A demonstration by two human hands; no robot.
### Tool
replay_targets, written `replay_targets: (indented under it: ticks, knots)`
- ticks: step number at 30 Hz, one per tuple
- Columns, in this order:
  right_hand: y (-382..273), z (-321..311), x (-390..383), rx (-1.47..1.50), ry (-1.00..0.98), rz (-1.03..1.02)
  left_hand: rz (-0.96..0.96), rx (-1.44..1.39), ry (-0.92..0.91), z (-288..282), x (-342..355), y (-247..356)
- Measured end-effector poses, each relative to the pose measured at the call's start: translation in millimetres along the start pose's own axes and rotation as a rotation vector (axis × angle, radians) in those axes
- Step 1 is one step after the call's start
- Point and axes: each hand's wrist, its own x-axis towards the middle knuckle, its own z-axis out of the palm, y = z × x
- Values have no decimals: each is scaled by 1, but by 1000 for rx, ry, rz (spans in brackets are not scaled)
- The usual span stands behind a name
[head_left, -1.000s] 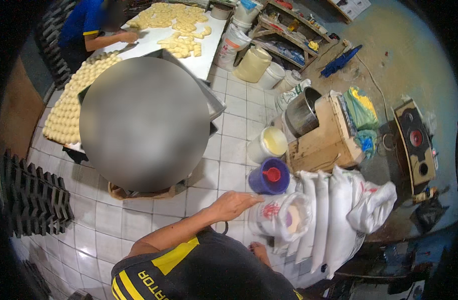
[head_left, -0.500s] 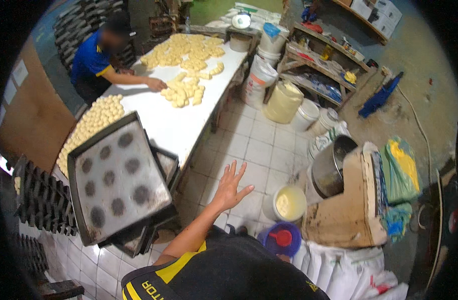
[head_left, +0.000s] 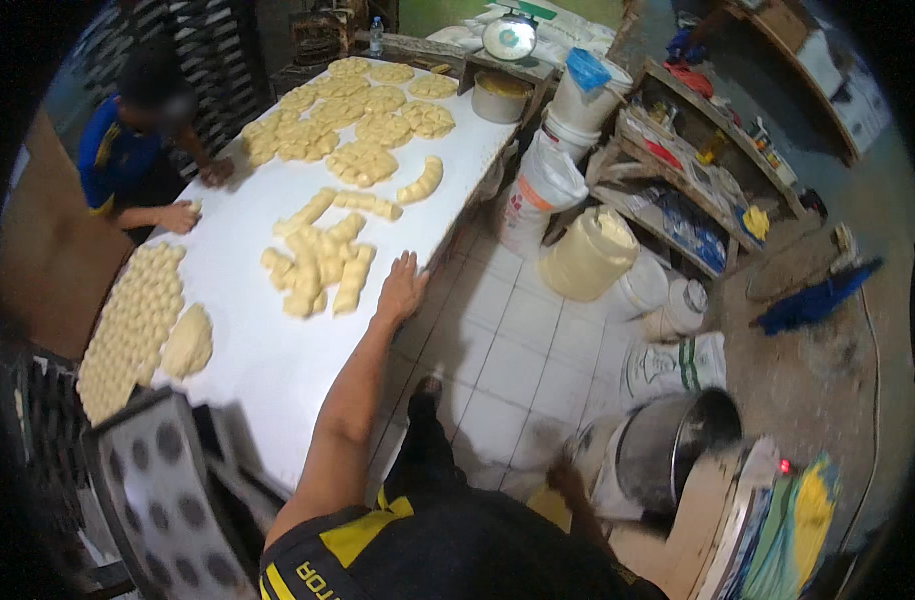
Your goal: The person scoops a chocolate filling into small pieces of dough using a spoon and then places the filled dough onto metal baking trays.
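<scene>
A white worktop point(head_left: 277, 400) carries dough clusters point(head_left: 382, 128) toward its far end and dough balls point(head_left: 132, 320) along its left edge. Nearer its right edge lies a heap of dough pieces point(head_left: 312, 250). The person's left hand point(head_left: 404, 288), fingers apart and holding nothing, is at that edge, near the heap; the right hand point(head_left: 569, 478) is too dim to tell its grip. The step looks like reaching or steadying; grasping dough would call for bringing the left hand inward.
</scene>
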Motion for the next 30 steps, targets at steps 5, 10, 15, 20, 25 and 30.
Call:
replay_targets:
  ticks: [5, 10, 15, 20, 25, 30]
  knots:
    - [-57, -17, 21, -78, -94, 357, 140, 382, -74, 41, 109, -34]
    - [-143, -49, 93, -230, -137, 334, 399, 312, -102, 86, 230, -11]
    - [-248, -85, 231, -496, -108, 168, 256, 337, -33, 143, 408, 34]
    - [-323, -126, 372, -174, 25, 80, -40, 475, 44, 155, 538, 46]
    - [-469, -133, 511, -856, -68, -146, -153, 490, 24, 166, 616, 45]
    - [-719, -79, 623, -546, -214, -480, -90, 417, 78, 173, 633, 50]
